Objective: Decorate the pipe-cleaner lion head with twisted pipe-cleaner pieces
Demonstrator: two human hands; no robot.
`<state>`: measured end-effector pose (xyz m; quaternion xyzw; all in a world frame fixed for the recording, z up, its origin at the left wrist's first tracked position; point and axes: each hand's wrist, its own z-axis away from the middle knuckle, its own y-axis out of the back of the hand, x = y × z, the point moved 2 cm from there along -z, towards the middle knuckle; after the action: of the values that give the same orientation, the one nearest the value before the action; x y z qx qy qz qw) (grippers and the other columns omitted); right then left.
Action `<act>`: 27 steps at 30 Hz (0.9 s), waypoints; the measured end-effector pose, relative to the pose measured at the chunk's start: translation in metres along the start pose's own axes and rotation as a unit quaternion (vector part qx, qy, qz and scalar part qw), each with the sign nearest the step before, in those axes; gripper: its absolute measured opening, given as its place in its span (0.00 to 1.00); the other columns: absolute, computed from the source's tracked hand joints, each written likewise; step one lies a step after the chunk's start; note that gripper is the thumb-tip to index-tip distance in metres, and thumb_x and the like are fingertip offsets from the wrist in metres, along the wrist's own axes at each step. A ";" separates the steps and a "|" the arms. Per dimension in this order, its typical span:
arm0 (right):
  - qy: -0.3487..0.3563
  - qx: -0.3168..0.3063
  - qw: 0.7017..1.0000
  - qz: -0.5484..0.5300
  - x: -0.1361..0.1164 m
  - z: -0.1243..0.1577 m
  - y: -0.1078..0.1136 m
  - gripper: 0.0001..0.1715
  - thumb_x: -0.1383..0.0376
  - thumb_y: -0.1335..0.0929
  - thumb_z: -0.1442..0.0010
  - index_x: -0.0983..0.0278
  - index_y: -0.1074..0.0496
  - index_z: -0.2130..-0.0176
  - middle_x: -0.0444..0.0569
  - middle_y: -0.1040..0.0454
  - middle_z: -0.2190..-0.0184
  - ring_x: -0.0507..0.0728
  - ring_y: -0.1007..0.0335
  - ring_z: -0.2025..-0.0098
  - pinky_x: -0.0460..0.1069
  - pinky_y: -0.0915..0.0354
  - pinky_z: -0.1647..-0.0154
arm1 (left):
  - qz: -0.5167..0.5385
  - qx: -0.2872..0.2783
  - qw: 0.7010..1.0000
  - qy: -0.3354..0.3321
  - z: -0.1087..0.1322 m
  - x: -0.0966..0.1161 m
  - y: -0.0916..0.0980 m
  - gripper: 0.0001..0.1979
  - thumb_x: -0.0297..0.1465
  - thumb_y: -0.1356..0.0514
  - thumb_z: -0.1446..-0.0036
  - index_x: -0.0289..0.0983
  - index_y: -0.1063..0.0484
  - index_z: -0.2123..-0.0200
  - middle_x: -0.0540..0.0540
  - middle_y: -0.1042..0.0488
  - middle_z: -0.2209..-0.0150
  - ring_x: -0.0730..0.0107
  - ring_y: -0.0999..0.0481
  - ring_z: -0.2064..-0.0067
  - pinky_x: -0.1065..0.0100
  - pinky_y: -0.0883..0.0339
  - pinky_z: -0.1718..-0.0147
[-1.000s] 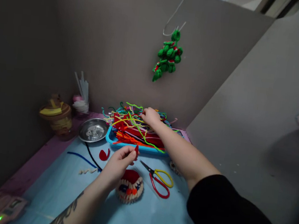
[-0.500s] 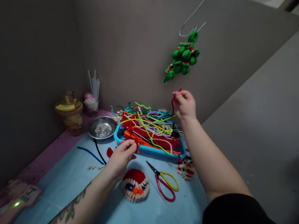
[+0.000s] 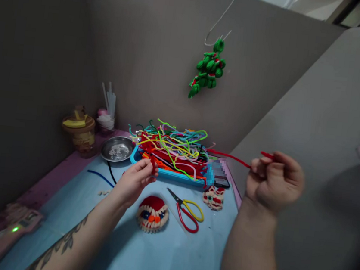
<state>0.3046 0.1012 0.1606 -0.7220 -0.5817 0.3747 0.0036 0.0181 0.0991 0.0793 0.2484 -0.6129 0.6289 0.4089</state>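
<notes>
Left hand [image 3: 134, 181]: fingers pinching red piece [image 3: 153, 166]
Right hand [image 3: 274, 180]: fingers closed around red pipe cleaner [image 3: 231, 156]
Scissors [image 3: 180, 202]: tray's [image 3: 178, 178] 5 o'clock

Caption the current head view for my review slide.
A red pipe cleaner in the right hand, a small red piece in the left hand, near a blue tray of multicolored pipe cleaners.

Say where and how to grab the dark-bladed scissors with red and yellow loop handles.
Best grip is probably the red loop handle and yellow loop handle together, from the near right: the scissors lie flat on the light-blue sheet, handles toward that side, pointed dark blades aimed away leftward.
</notes>
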 end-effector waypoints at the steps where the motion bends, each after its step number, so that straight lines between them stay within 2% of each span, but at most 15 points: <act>1: -0.019 -0.001 1.000 0.020 0.000 0.001 0.006 0.07 0.63 0.27 0.52 0.61 0.25 0.68 0.40 0.27 0.79 0.45 0.45 0.85 0.44 0.45 0.82 | -0.010 -0.005 1.000 0.001 -0.001 -0.002 -0.003 0.16 0.37 0.29 0.57 0.35 0.30 0.72 0.49 0.27 0.69 0.76 0.28 0.68 0.75 0.34 0.69; 4: -0.102 -0.063 0.990 0.073 0.004 0.015 0.008 0.08 0.64 0.29 0.49 0.63 0.27 0.65 0.43 0.26 0.76 0.46 0.40 0.83 0.43 0.43 0.82 | -0.037 -0.041 0.998 0.023 -0.006 -0.009 -0.020 0.15 0.38 0.30 0.55 0.35 0.28 0.71 0.46 0.25 0.66 0.72 0.26 0.64 0.73 0.34 0.66; 7: -0.174 -0.214 0.957 0.089 0.005 0.042 -0.009 0.09 0.65 0.31 0.44 0.59 0.35 0.62 0.43 0.26 0.72 0.51 0.28 0.73 0.46 0.34 0.73 | -0.068 -0.112 0.991 0.017 -0.010 -0.016 -0.046 0.13 0.39 0.32 0.52 0.35 0.27 0.70 0.44 0.23 0.61 0.68 0.26 0.60 0.70 0.34 0.61; 9: -0.183 -0.323 0.923 0.100 0.002 0.060 -0.023 0.07 0.65 0.33 0.41 0.58 0.39 0.63 0.44 0.27 0.70 0.52 0.28 0.69 0.47 0.32 0.68 | -0.093 -0.160 0.983 -0.019 -0.011 -0.019 -0.059 0.13 0.39 0.33 0.51 0.35 0.26 0.71 0.43 0.23 0.60 0.66 0.26 0.59 0.67 0.35 0.57; 11: -0.176 -0.378 0.899 0.132 -0.001 0.072 -0.032 0.05 0.66 0.36 0.39 0.59 0.40 0.63 0.44 0.29 0.70 0.52 0.30 0.69 0.47 0.33 0.68 | -0.124 -0.181 0.974 -0.058 -0.010 -0.019 -0.064 0.13 0.40 0.34 0.51 0.35 0.24 0.70 0.43 0.22 0.62 0.64 0.26 0.59 0.65 0.35 0.55; 13: -0.165 -0.399 0.886 0.170 -0.004 0.078 -0.037 0.05 0.68 0.37 0.39 0.60 0.41 0.64 0.43 0.32 0.71 0.51 0.33 0.70 0.46 0.36 0.71 | -0.163 -0.177 0.967 -0.080 -0.007 -0.018 -0.064 0.14 0.40 0.34 0.50 0.34 0.22 0.67 0.43 0.22 0.64 0.63 0.25 0.61 0.64 0.35 0.56; 16: -0.136 -0.422 0.868 0.223 -0.007 0.080 -0.041 0.05 0.70 0.38 0.40 0.60 0.40 0.64 0.42 0.33 0.72 0.51 0.34 0.72 0.45 0.39 0.72 | -0.248 -0.139 0.953 -0.108 0.000 -0.011 -0.059 0.12 0.37 0.35 0.49 0.36 0.20 0.65 0.42 0.21 0.64 0.63 0.25 0.63 0.66 0.33 0.59; 20: -0.087 -0.445 0.843 0.288 -0.007 0.081 -0.044 0.07 0.70 0.38 0.40 0.60 0.36 0.61 0.44 0.28 0.70 0.53 0.31 0.69 0.47 0.38 0.68 | -0.339 -0.110 0.923 -0.146 0.002 -0.001 -0.053 0.07 0.34 0.35 0.49 0.36 0.20 0.70 0.43 0.21 0.66 0.64 0.26 0.63 0.68 0.35 0.60; 23: -0.066 -0.451 0.835 0.309 -0.003 0.084 -0.048 0.08 0.69 0.38 0.40 0.61 0.31 0.62 0.46 0.25 0.66 0.54 0.29 0.66 0.48 0.37 0.64 | -0.280 -0.105 0.948 -0.111 -0.004 -0.002 -0.047 0.08 0.34 0.34 0.50 0.35 0.21 0.71 0.46 0.23 0.70 0.68 0.28 0.66 0.70 0.36 0.63; 25: -0.070 -0.425 0.847 0.311 0.001 0.086 -0.049 0.07 0.70 0.37 0.41 0.61 0.29 0.65 0.45 0.25 0.69 0.53 0.29 0.68 0.47 0.38 0.65 | -0.180 -0.081 0.978 -0.064 -0.010 -0.006 -0.043 0.10 0.35 0.32 0.53 0.34 0.22 0.72 0.47 0.25 0.72 0.71 0.30 0.68 0.71 0.36 0.65; 27: -0.093 -0.382 0.870 0.298 0.005 0.088 -0.050 0.07 0.71 0.36 0.42 0.61 0.28 0.68 0.44 0.26 0.72 0.52 0.31 0.70 0.47 0.38 0.67 | -0.080 -0.052 0.995 -0.009 -0.015 -0.011 -0.040 0.11 0.35 0.30 0.57 0.34 0.24 0.73 0.49 0.27 0.72 0.74 0.31 0.69 0.73 0.36 0.67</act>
<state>0.2152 0.0838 0.1170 -0.7677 -0.4341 0.1723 -0.4387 0.0602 0.1083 0.0913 0.2802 -0.6266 0.5595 0.4647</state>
